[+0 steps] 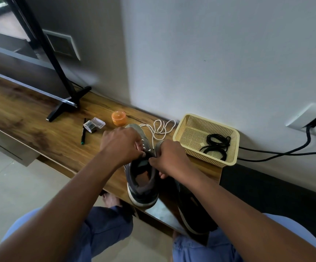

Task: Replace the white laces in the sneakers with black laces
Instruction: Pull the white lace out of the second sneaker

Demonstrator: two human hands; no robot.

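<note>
On the wooden shelf [40, 129] right in front of me sits the grey sneaker [141, 188], heel toward me, and both my hands are bunched up at its eyelets. Left hand [121, 146] is curled against the tongue side, right hand [167, 157] pinched closed next to it, though I can't tell exactly what either one's got. White lace [161, 129] trails loose past the toe. Second sneaker [193, 208] is mostly under my right arm. Black laces [216, 146] are coiled in the yellow basket [178, 133], just right of the shoes.
</note>
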